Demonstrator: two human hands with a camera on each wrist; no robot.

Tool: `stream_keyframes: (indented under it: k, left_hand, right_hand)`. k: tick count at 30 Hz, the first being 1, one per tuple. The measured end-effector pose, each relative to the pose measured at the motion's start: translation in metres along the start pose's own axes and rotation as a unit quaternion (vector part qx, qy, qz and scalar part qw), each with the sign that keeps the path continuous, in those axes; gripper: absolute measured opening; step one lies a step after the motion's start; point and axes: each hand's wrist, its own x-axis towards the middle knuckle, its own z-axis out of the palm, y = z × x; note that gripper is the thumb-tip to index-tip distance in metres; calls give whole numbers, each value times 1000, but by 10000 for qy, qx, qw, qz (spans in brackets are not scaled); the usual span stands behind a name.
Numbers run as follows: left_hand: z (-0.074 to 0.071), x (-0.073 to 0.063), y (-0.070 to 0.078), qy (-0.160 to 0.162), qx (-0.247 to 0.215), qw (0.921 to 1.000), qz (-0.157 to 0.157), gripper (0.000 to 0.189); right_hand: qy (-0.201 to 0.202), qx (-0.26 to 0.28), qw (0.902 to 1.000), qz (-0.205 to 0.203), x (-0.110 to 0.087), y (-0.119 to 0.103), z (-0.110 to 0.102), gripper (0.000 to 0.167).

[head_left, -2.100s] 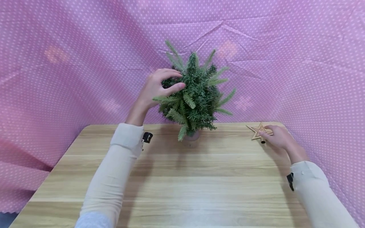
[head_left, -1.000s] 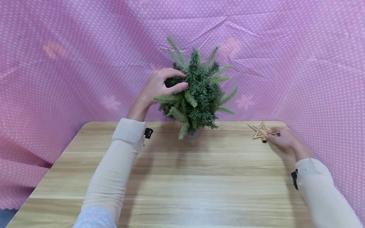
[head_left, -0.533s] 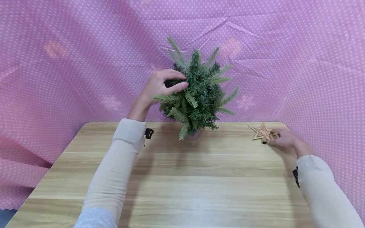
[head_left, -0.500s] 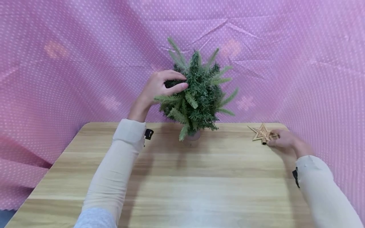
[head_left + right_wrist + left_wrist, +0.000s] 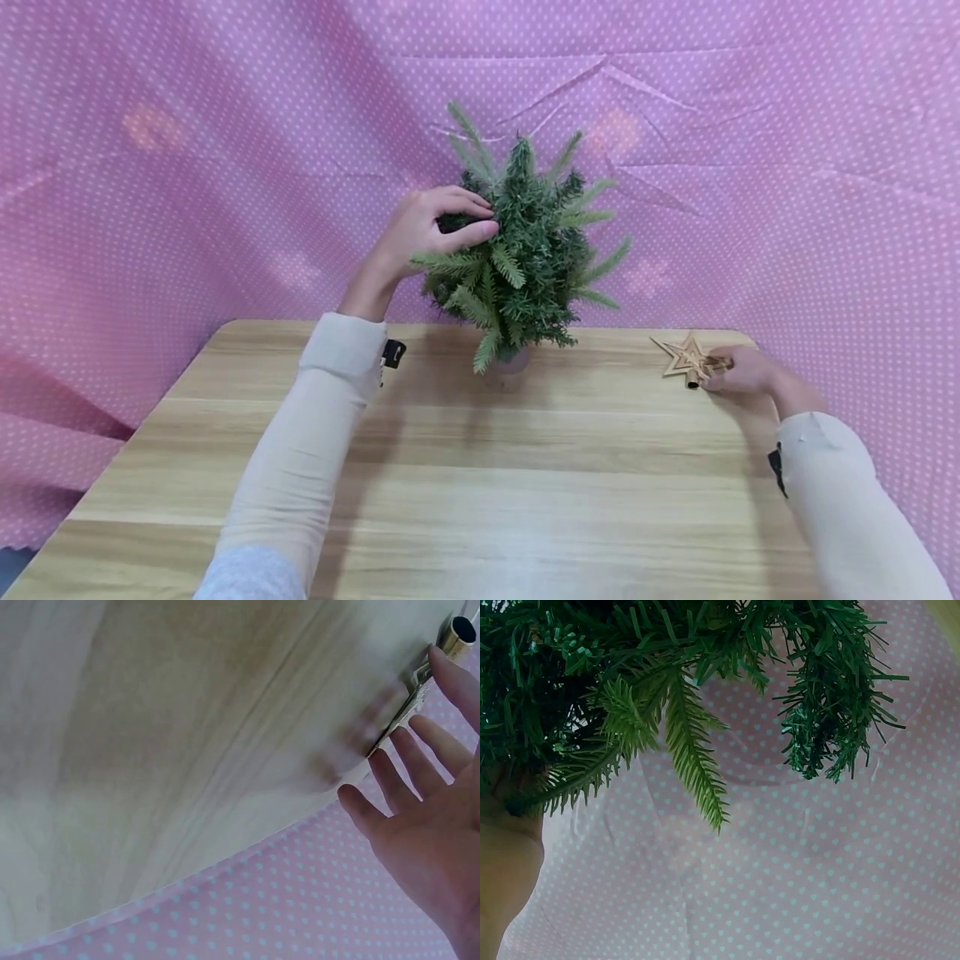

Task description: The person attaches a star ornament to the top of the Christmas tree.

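Note:
A small artificial Christmas tree (image 5: 536, 258) stands upright at the back middle of the table on a pale round base (image 5: 511, 367). My left hand (image 5: 412, 229) grips its upper left side, thumb and fingers curled about the branches; some fingertips are hidden among the needles. Branches (image 5: 694, 750) fill the top of the left wrist view, with part of that hand at the left edge. At the back right corner, my right hand (image 5: 742, 371) pinches a gold star tree topper (image 5: 682, 358) by its right side. The topper's hollow tube (image 5: 459, 634) shows near the thumb in the right wrist view.
Wood-grain table (image 5: 465, 500) spreads out in front of both hands. Pink polka-dot cloth (image 5: 300, 167) hangs close behind its back edge and along the sides. Black straps (image 5: 392, 353) sit at the wrists.
The right hand shifts its hold along the star's right side, and the star tips slightly and moves a little nearer. The left hand stays on the tree.

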Motion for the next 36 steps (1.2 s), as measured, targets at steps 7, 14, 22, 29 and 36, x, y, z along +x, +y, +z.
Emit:
stream_keyframes:
  k: [7,14,22,29,36]
  left_hand:
    - [0,-2,0,-23,34,10000,-82,47]
    - [0,-2,-1,-46,43,10000,-40,47]
    - [0,-2,0,-28,86,9999,-65,44]
    - [1,-2,0,21,69,10000,-29,46]
    - [0,-1,1,-15,83,9999,-63,45]
  right_hand:
    - [-14,-15,10000,36,0,-4,0,83]
    - [-81,130,9993,337,-1,-4,1,73]
    - [-136,193,9980,583,-4,-4,1,82]
    - [-66,134,9984,551,-6,-6,0,88]
    - [-30,280,9980,564,-5,-8,0,83]
